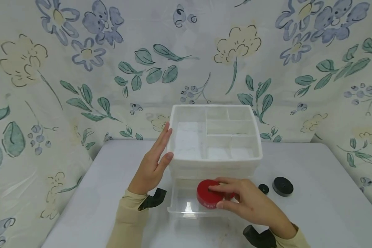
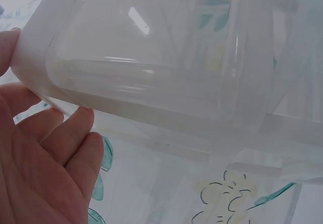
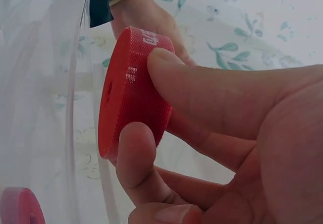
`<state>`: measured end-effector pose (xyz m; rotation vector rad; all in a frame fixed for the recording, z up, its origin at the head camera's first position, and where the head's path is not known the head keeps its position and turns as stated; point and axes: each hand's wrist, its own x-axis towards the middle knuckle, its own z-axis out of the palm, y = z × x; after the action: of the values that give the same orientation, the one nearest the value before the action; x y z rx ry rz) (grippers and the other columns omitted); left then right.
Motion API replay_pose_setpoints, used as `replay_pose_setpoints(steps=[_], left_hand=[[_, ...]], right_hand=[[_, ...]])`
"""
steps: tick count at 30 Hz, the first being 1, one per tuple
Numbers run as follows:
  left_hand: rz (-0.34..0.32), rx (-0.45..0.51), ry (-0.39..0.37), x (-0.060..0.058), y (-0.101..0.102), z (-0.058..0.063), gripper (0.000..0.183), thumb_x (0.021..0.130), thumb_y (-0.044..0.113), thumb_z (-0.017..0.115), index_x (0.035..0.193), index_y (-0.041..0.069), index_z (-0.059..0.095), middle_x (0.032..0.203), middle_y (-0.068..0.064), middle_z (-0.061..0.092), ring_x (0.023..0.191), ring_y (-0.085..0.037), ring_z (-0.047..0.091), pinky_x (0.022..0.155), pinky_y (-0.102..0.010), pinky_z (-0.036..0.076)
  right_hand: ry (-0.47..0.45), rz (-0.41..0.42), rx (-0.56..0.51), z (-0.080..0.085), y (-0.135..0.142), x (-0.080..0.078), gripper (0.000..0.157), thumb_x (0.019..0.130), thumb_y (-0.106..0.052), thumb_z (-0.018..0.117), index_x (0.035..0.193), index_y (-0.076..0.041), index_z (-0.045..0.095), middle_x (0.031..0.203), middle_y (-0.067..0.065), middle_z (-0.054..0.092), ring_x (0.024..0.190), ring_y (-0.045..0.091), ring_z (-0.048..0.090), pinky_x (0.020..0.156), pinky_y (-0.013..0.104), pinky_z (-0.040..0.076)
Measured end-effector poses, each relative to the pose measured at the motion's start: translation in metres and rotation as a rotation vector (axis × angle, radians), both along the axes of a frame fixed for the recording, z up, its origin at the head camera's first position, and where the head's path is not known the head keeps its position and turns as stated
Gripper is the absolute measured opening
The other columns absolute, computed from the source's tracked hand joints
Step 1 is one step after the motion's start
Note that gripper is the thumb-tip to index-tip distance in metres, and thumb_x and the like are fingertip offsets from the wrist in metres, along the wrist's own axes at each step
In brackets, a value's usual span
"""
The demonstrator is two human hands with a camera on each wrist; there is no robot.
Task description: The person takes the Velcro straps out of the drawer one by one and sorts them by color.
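Note:
A white plastic organizer box (image 1: 231, 135) has a divided top tray, and its clear drawer (image 1: 183, 196) is pulled out at the front. My left hand (image 1: 150, 168) rests against the box's left side, fingers extended; the left wrist view shows the fingertips by the box's edge. My right hand (image 1: 248, 199) pinches a red roll of woven tape (image 3: 144, 82) between thumb and fingers, over the drawer. White lettering runs along its rim, and a small hole marks its centre. A second red roll (image 3: 20, 206) lies in the drawer, mostly hidden by my right hand in the head view.
To the right of the box, a small black disc (image 1: 263, 188) and a larger black disc (image 1: 283, 186) lie on the white table (image 1: 313, 213). A flower-patterned sheet (image 1: 204, 51) hangs behind the table and along its sides.

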<state>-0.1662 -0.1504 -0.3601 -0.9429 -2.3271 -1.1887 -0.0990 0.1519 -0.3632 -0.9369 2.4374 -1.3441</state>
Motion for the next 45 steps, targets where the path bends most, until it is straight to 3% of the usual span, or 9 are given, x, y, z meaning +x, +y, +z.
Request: replay_pose_setpoints(steps=[9, 21, 29, 34, 37, 41, 45], left_hand=[[-0.001, 0.006, -0.001, 0.002, -0.002, 0.001, 0.063, 0.109, 0.037, 0.043, 0.162, 0.011, 0.021, 0.169, -0.003, 0.011, 0.153, -0.023, 0.017, 0.122, -0.037, 0.020], [-0.017, 0.020, 0.021, -0.001, -0.003, -0.001, 0.062, 0.109, 0.034, 0.043, 0.161, 0.010, 0.021, 0.169, -0.006, 0.012, 0.153, -0.025, 0.017, 0.122, -0.030, 0.017], [-0.027, 0.026, 0.011, -0.001, -0.002, -0.003, 0.062, 0.109, 0.036, 0.042, 0.161, 0.010, 0.020, 0.169, -0.008, 0.011, 0.153, -0.025, 0.016, 0.122, -0.033, 0.017], [-0.029, 0.027, 0.011, -0.002, -0.001, -0.005, 0.062, 0.109, 0.037, 0.041, 0.162, 0.011, 0.020, 0.169, -0.006, 0.011, 0.154, -0.025, 0.016, 0.123, -0.034, 0.017], [-0.030, 0.025, 0.010, -0.002, 0.000, -0.005, 0.063, 0.109, 0.038, 0.041, 0.161, 0.009, 0.020, 0.169, -0.008, 0.011, 0.153, -0.025, 0.016, 0.123, -0.034, 0.017], [-0.029, 0.023, 0.012, -0.002, 0.000, -0.005, 0.063, 0.109, 0.039, 0.040, 0.161, 0.009, 0.020, 0.169, -0.009, 0.011, 0.154, -0.024, 0.015, 0.122, -0.034, 0.017], [-0.031, 0.027, 0.014, -0.002, 0.000, -0.004, 0.063, 0.109, 0.039, 0.040, 0.162, 0.011, 0.020, 0.169, -0.008, 0.011, 0.153, -0.025, 0.016, 0.122, -0.034, 0.018]], right_hand=[[0.076, -0.043, 0.025, 0.004, 0.000, 0.003, 0.044, 0.095, -0.037, 0.070, 0.132, -0.013, 0.068, 0.135, 0.010, 0.062, 0.093, 0.013, 0.059, 0.063, 0.024, 0.054], [0.144, -0.124, 0.019, 0.003, 0.010, 0.014, 0.040, 0.094, -0.034, 0.072, 0.129, -0.015, 0.071, 0.136, 0.013, 0.062, 0.080, 0.006, 0.056, 0.058, 0.022, 0.052], [0.205, -0.145, -0.016, -0.003, 0.025, 0.021, 0.036, 0.094, -0.025, 0.073, 0.129, -0.018, 0.071, 0.135, 0.013, 0.062, 0.072, 0.003, 0.053, 0.054, 0.020, 0.049], [0.189, -0.164, -0.009, -0.008, 0.035, 0.027, 0.038, 0.094, -0.025, 0.073, 0.131, -0.021, 0.069, 0.138, 0.010, 0.060, 0.096, 0.013, 0.064, 0.065, 0.021, 0.057], [0.211, -0.176, -0.002, -0.011, 0.041, 0.031, 0.040, 0.093, -0.024, 0.074, 0.132, -0.021, 0.069, 0.139, 0.009, 0.060, 0.112, 0.020, 0.064, 0.074, 0.023, 0.059], [0.267, -0.210, -0.026, -0.017, 0.050, 0.036, 0.043, 0.089, -0.017, 0.078, 0.132, -0.020, 0.069, 0.138, 0.010, 0.061, 0.107, 0.015, 0.064, 0.065, 0.022, 0.058], [0.237, -0.262, -0.034, -0.024, 0.059, 0.043, 0.048, 0.087, -0.016, 0.080, 0.133, -0.020, 0.068, 0.140, 0.011, 0.059, 0.097, 0.008, 0.063, 0.055, 0.023, 0.056]])
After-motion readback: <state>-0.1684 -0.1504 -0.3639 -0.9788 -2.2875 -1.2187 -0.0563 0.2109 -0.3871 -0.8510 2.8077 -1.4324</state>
